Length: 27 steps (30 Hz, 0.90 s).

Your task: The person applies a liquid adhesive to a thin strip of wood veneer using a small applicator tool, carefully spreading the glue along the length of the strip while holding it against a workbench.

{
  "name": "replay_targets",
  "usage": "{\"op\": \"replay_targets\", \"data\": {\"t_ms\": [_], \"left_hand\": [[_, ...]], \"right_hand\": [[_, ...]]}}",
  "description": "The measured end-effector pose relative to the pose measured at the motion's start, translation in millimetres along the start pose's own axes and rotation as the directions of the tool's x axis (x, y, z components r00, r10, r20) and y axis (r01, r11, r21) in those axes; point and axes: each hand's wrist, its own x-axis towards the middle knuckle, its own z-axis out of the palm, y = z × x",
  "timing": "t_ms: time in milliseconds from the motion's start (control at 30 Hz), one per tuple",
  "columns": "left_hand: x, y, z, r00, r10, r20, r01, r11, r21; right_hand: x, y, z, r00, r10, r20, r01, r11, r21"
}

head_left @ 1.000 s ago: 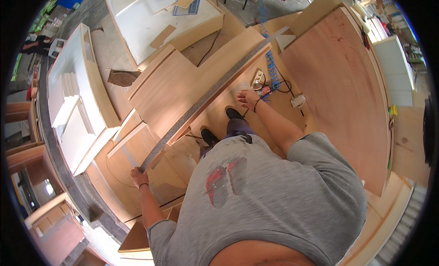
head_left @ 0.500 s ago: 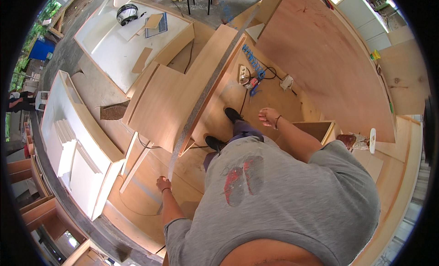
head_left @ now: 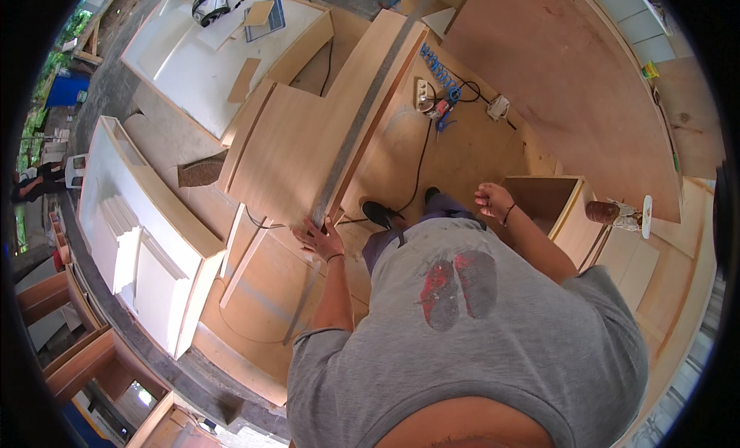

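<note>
Wooden panel (head_left: 308,132) (long edge strip) touched by left hand (head_left: 320,238).

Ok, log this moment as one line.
left hand: on near end of long metal straightedge | straightedge: lying along plywood panel | right hand: free, near open wooden box

The plywood floor (head_left: 462,151) carries stacked wooden panels (head_left: 297,151), a power strip (head_left: 422,93) and an open wooden box (head_left: 555,205).
</note>
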Motion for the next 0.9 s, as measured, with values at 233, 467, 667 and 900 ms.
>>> {"op": "replay_targets", "data": {"t_ms": [233, 467, 667, 900], "left_hand": [[11.0, 1.6, -8.0, 0.976, 0.209, 0.055, -0.214, 0.970, 0.113], [16.3, 31.6, -25.3, 0.953, 0.282, 0.108, -0.290, 0.954, 0.072], [59.4, 21.5, -3.1, 0.950, 0.273, 0.152, -0.297, 0.941, 0.164], [74.6, 34.8, -23.1, 0.941, 0.319, 0.112, -0.336, 0.917, 0.213]], "right_hand": [[-16.7, 27.0, -26.3, 0.997, -0.024, -0.077, 0.030, 0.997, 0.077], [-30.5, 60.7, -65.1, 0.980, -0.082, -0.181, 0.135, 0.944, 0.303], [-59.2, 69.9, -122.4, 0.866, -0.184, -0.465, 0.399, 0.816, 0.418], [-81.9, 61.1, -211.2, 0.607, -0.175, -0.775, 0.682, 0.616, 0.395]]}}
